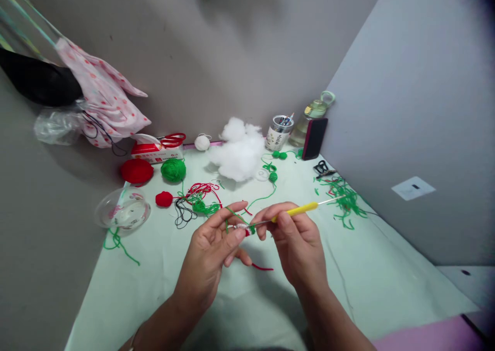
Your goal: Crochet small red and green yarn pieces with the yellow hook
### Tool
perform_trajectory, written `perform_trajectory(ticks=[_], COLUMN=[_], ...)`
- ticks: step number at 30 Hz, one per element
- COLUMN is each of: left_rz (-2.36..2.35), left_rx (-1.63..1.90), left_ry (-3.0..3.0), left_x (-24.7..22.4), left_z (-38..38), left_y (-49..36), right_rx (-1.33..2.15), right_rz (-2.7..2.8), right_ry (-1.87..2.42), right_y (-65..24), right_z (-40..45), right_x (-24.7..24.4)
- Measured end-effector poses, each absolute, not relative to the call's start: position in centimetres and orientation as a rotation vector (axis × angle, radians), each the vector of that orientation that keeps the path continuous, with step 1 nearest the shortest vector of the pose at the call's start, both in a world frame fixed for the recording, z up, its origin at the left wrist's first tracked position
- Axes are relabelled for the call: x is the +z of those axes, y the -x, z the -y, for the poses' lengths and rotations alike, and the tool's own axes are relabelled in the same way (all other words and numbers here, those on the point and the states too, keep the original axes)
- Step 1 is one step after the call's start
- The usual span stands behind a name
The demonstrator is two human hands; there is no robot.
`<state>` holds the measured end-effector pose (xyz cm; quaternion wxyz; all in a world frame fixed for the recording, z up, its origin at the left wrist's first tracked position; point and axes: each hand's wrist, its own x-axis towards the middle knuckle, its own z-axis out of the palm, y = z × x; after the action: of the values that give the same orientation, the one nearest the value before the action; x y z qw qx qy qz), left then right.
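Between the thumb and fingers of my left hand (211,253) is a small crochet piece (248,231) in red, white and green. Green yarn (235,213) runs over the raised forefinger of that hand, and a red yarn tail (263,268) hangs out below. My right hand (296,243) grips a crochet hook (296,211) by its yellow handle. The hook's metal tip meets the crochet piece at its green edge; whether it passes through a stitch is too small to tell.
Behind my hands lie white stuffing (240,152), a green yarn ball (174,170), a red yarn ball (136,171) and tangled yarn (203,199). A clear bowl (102,209) stands left. Green scraps (344,201), a phone (315,138), a bottle (305,127) and a pen holder (277,134) are right.
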<state>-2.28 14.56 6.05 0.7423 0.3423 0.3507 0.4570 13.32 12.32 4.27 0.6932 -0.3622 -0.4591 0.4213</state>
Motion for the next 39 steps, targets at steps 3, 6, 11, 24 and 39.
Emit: perform_trajectory(ticks=[3, 6, 11, 24, 39], left_rz=[-0.821, -0.904, -0.874, -0.689, -0.648], left_rx=[1.014, 1.065, 1.14, 0.937, 0.909], left_ry=[-0.796, -0.896, -0.807, -0.645, -0.48], left_x=[6.1, 5.9, 5.4, 6.1, 6.0], left_z=[-14.5, -14.3, -13.9, -14.7, -15.3], left_y=[2.6, 2.5, 1.8, 2.2, 2.6], right_rx=[0.843, 0.537, -0.039, 0.553, 0.644], right_rz=[1.114, 1.356, 1.693, 1.281, 1.177], right_ry=[0.876, 0.947, 1.029, 0.919, 0.894], right_y=[-13.3, -12.9, -12.3, -12.6, -13.1], right_z=[-11.8, -11.2, -11.2, -12.0, -11.8], right_x=[4.6, 4.6, 3.7, 4.4, 4.0])
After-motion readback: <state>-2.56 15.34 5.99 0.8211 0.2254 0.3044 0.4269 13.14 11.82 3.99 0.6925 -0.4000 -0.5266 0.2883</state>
